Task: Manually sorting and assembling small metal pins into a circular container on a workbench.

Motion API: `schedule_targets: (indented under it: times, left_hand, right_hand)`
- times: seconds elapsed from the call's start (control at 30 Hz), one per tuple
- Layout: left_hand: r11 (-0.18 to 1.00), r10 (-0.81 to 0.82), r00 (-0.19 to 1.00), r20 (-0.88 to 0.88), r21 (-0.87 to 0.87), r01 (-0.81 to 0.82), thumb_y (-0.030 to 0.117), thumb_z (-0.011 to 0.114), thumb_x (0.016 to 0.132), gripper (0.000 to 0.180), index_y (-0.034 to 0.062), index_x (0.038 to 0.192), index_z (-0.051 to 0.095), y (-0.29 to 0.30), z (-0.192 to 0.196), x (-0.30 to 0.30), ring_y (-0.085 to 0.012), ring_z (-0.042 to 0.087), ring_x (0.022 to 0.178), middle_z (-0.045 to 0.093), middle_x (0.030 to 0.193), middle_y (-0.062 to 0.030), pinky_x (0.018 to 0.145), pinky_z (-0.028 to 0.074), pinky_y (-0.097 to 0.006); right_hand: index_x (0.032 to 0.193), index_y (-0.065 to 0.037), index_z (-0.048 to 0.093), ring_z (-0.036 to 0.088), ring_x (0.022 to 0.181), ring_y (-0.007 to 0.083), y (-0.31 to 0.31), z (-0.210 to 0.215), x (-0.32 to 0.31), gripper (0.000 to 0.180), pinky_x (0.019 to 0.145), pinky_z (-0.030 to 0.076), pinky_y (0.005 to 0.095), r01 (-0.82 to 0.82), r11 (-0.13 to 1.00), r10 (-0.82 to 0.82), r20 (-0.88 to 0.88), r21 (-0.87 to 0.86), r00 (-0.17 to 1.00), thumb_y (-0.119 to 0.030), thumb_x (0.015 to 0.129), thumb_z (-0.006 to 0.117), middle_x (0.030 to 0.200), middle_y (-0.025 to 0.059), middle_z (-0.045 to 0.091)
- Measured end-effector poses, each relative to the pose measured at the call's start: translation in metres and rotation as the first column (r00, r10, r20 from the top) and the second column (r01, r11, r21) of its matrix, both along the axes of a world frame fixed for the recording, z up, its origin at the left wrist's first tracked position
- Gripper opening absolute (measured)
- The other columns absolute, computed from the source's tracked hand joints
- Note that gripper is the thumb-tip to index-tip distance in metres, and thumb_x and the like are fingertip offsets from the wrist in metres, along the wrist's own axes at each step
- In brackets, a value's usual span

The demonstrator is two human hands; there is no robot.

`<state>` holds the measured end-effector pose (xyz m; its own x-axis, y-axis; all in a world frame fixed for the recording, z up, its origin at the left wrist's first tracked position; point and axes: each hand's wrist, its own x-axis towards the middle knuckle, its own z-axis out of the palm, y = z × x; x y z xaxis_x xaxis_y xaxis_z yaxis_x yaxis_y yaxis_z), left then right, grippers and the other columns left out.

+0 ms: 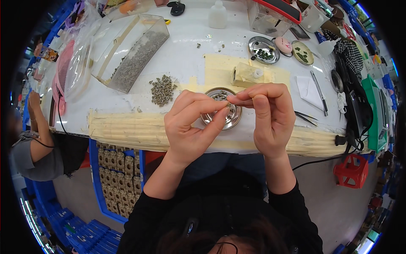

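Above a round metal dish (237,120) holding small metal parts, my two hands meet at the fingertips. Thumb and forefinger of my left hand (188,120) are pinched together on something too small to make out. My right hand (274,120) grips a thin, slender tool (244,103) between thumb and fingers, its tip at the left fingertips. Most of that tool is hidden by the fingers. To the left of the dish lies a heap of small metal parts (162,90) on the table.
A clear box of grey granules (141,55) stands at the back left. Behind the dish is a tape-covered block (249,75). Tweezers (305,118) and a pen (319,93) lie at right. A blue crate (98,186) of metal parts sits below the table edge. A co-worker's arm (40,122) shows at left.
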<state>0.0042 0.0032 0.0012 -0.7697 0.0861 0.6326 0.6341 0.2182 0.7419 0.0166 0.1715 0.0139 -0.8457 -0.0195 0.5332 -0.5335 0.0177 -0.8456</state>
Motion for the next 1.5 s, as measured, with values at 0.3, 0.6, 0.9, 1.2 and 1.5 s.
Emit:
schedule_targets:
  times: [0.3,0.6,0.9,1.2,1.5]
  left_hand:
    - [1.0,-0.013,1.0,0.007,0.009,0.013,-0.003,0.077,0.071,0.018,0.0041,0.087,0.074,-0.001,-0.001,0.0,-0.018,0.06,0.072,0.068,0.08,-0.0056,0.064,0.046,-0.028]
    - [1.0,-0.021,1.0,-0.002,0.011,0.021,-0.004,0.077,0.072,0.018,0.0036,0.088,0.074,-0.002,-0.001,0.0,-0.0178,0.06,0.072,0.068,0.081,-0.0058,0.064,0.045,-0.028]
    - [0.999,-0.021,1.0,-0.014,0.03,0.021,-0.004,0.077,0.073,0.018,0.0026,0.089,0.074,0.0,-0.001,0.0,-0.0158,0.059,0.071,0.068,0.08,-0.0053,0.063,0.043,-0.026]
    - [0.998,-0.042,0.995,-0.087,0.048,0.047,-0.003,0.078,0.071,0.023,0.0054,0.092,0.076,-0.004,-0.004,-0.003,-0.0162,0.057,0.073,0.067,0.081,-0.0039,0.066,0.042,-0.028]
    - [1.0,0.028,0.99,-0.136,-0.001,-0.029,0.0,0.08,0.07,0.023,0.0095,0.09,0.076,-0.002,-0.002,-0.002,-0.0167,0.056,0.076,0.066,0.082,-0.0006,0.07,0.041,-0.029]
  right_hand:
    - [0.104,0.005,0.049,0.072,0.09,0.0263,-0.001,0.001,0.001,0.016,0.081,0.06,0.034,-0.009,0.998,0.011,0.042,-0.056,0.999,-0.01,0.105,0.043,0.097,0.0175,0.064]
    - [0.103,0.005,0.051,0.07,0.087,0.0185,0.006,0.008,-0.001,0.013,0.08,0.057,0.0285,0.099,0.973,-0.089,0.059,-0.21,0.994,-0.009,0.103,0.051,0.093,0.0123,0.066]
    - [0.09,-0.001,0.065,0.062,0.075,0.0237,0.039,0.019,-0.035,0.006,0.069,0.049,0.0315,0.651,0.668,-0.512,-0.412,0.361,0.754,-0.006,0.088,0.069,0.082,0.0079,0.066]
    - [0.099,0.0,0.069,0.06,0.085,0.0263,0.017,0.021,-0.008,0.012,0.076,0.047,0.0334,0.461,0.782,-0.406,-0.219,0.418,0.887,-0.009,0.092,0.064,0.088,0.0114,0.065]
    - [0.095,0.004,0.068,0.06,0.078,0.0116,-0.004,0.012,0.015,0.019,0.072,0.048,0.0259,-0.068,0.993,0.101,0.39,-0.098,0.915,-0.011,0.099,0.057,0.084,0.0075,0.065]
